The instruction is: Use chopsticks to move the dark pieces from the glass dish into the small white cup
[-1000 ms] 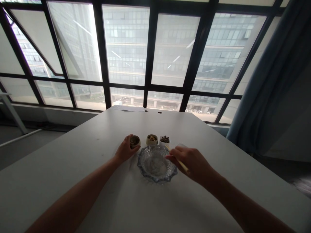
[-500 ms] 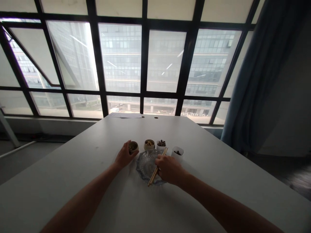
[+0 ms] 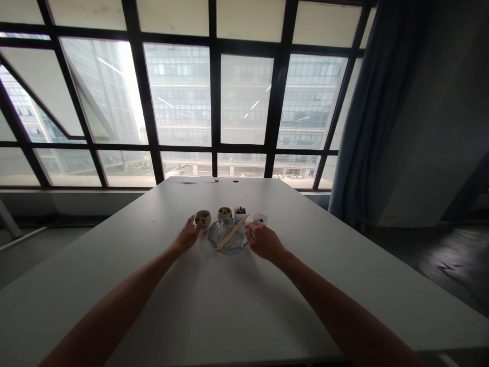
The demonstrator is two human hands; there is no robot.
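Note:
A clear scalloped glass plate [image 3: 229, 248] stands on the white table, with a pair of wooden chopsticks [image 3: 231, 234] lying slantwise across it. My right hand [image 3: 264, 241] is at the plate's right rim, off the chopsticks, its fingers loosely bent and nothing seen in them. On the other side my left hand [image 3: 188, 235] has thumb and fingers apart at the near left side of a round tan cup [image 3: 203, 219] with dark contents. Whether it touches the cup is hard to tell.
Behind the plate stand another tan cup [image 3: 224, 213] with yellowish-brown pieces and a white cup [image 3: 240, 212] with dark brown pieces. A second white cup [image 3: 261, 218] with dark bits is just beyond my right hand. Papers [image 3: 191, 180] lie at the table's far edge, before the windows.
My right hand has let go of the chopsticks, which now rest across the plate. My left hand has loosened from around the tan cup. The camera view has shifted.

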